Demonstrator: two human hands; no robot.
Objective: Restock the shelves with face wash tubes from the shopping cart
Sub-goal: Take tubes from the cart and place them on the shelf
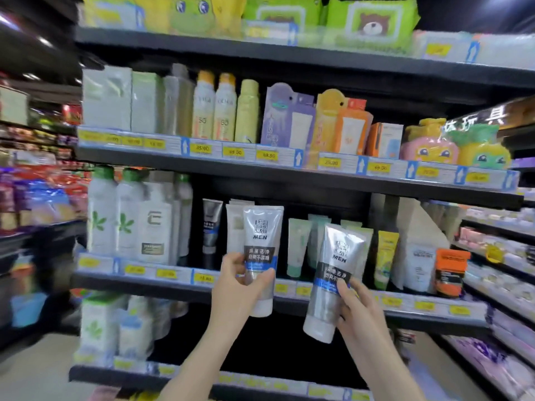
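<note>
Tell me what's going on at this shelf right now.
A person is stocking a store shelf and holds a silver face wash tube marked MEN in each hand. The left hand holds the left tube upright in front of the shelf with the other tubes. The right hand holds the right tube, tilted and slightly lower. Neither tube is on the shelf yet. No shopping cart is in view.

"MEN" on both silver tubes (262, 235) (337, 256); "50" on sunscreen bottles (202, 111).
</note>
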